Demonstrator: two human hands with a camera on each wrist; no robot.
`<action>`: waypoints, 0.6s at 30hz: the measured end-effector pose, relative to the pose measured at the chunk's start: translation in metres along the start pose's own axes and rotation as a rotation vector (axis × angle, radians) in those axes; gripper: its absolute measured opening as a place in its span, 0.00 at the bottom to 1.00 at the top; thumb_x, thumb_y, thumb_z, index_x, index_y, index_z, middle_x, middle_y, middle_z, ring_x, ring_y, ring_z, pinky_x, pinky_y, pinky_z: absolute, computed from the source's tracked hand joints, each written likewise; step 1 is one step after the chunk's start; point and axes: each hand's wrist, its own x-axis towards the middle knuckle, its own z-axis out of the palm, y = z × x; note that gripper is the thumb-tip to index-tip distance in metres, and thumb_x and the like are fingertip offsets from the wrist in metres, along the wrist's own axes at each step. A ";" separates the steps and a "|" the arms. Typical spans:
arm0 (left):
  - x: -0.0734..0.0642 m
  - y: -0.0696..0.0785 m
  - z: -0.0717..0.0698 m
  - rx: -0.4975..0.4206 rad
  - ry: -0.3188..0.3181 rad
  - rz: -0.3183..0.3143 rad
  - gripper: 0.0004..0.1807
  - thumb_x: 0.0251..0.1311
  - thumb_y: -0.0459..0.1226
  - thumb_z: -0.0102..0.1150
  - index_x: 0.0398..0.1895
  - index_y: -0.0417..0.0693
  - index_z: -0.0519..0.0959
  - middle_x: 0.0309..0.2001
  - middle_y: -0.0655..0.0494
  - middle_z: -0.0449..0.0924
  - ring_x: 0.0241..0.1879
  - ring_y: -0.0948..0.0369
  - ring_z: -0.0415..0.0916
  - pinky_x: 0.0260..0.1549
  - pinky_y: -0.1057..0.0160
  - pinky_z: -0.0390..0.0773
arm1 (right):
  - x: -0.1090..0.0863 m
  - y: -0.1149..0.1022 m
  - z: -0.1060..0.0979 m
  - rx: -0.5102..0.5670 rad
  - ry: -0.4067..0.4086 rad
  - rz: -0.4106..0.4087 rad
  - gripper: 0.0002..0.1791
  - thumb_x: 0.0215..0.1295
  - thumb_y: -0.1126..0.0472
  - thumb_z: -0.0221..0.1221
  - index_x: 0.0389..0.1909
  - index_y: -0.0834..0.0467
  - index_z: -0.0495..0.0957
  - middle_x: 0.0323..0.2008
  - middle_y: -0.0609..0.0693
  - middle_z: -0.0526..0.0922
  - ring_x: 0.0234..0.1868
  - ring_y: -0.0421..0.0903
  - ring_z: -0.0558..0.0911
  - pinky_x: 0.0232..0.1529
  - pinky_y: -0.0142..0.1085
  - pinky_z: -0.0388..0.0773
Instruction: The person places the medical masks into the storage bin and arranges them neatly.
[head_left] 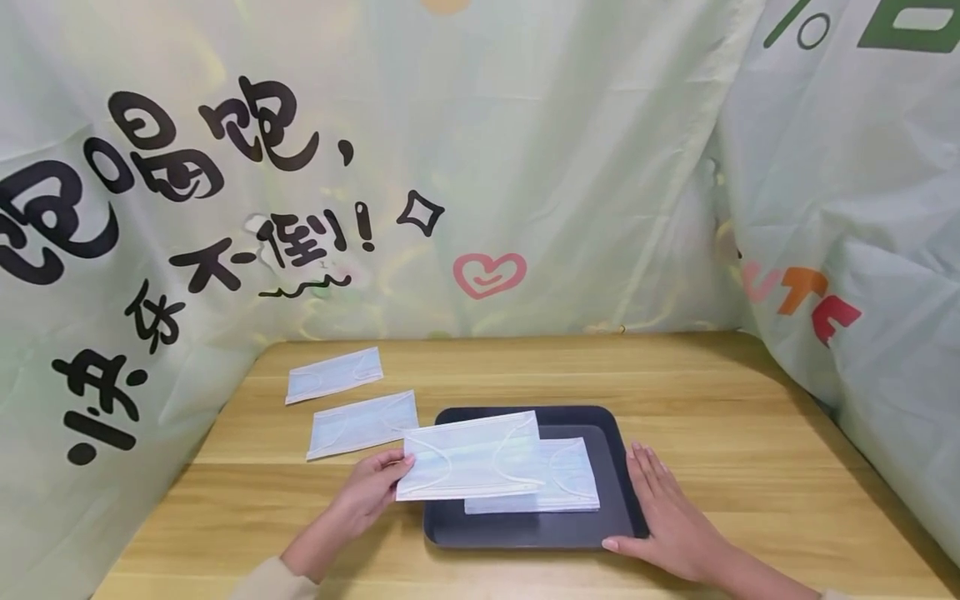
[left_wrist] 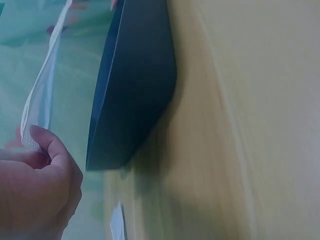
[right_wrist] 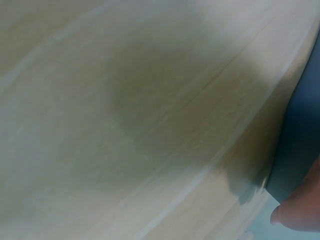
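In the head view my left hand [head_left: 367, 490] pinches the left end of a pale blue face mask [head_left: 472, 458] between thumb and fingers. That mask is held above the left part of a dark tray [head_left: 540, 532] and partly covers a stack of face masks [head_left: 573, 475] lying in it. The left wrist view shows the pinched mask [left_wrist: 42, 95] edge-on beside the tray's wall [left_wrist: 135, 85]. My right hand [head_left: 675, 521] rests against the tray's right side with its fingers straight; only a bit of it [right_wrist: 302, 205] shows in the right wrist view.
Two more face masks lie on the wooden table [head_left: 750, 433] to the left of the tray, a nearer mask [head_left: 363, 423] and a farther mask [head_left: 334, 375]. Printed cloth [head_left: 585, 208] hangs behind the table and along both sides.
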 end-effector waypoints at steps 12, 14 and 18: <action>0.010 0.000 0.041 0.038 0.020 0.009 0.16 0.62 0.32 0.53 0.47 0.26 0.72 0.31 0.56 0.74 0.29 0.66 0.72 0.29 0.71 0.75 | 0.000 -0.001 0.000 -0.007 -0.009 0.004 0.61 0.47 0.31 0.60 0.69 0.70 0.49 0.67 0.71 0.54 0.74 0.52 0.41 0.65 0.19 0.19; 0.012 0.001 0.047 0.044 0.012 0.012 0.16 0.62 0.33 0.54 0.47 0.27 0.72 0.31 0.57 0.74 0.28 0.67 0.71 0.29 0.72 0.75 | 0.000 0.000 0.001 -0.011 -0.007 0.003 0.61 0.47 0.30 0.59 0.69 0.70 0.48 0.68 0.70 0.54 0.75 0.48 0.37 0.65 0.19 0.19; 0.015 0.000 0.057 0.063 0.003 0.021 0.15 0.62 0.34 0.55 0.44 0.28 0.74 0.29 0.58 0.73 0.28 0.67 0.70 0.28 0.73 0.74 | 0.000 0.000 0.000 -0.007 -0.008 0.011 0.61 0.47 0.31 0.60 0.68 0.70 0.50 0.68 0.70 0.54 0.75 0.48 0.38 0.65 0.19 0.19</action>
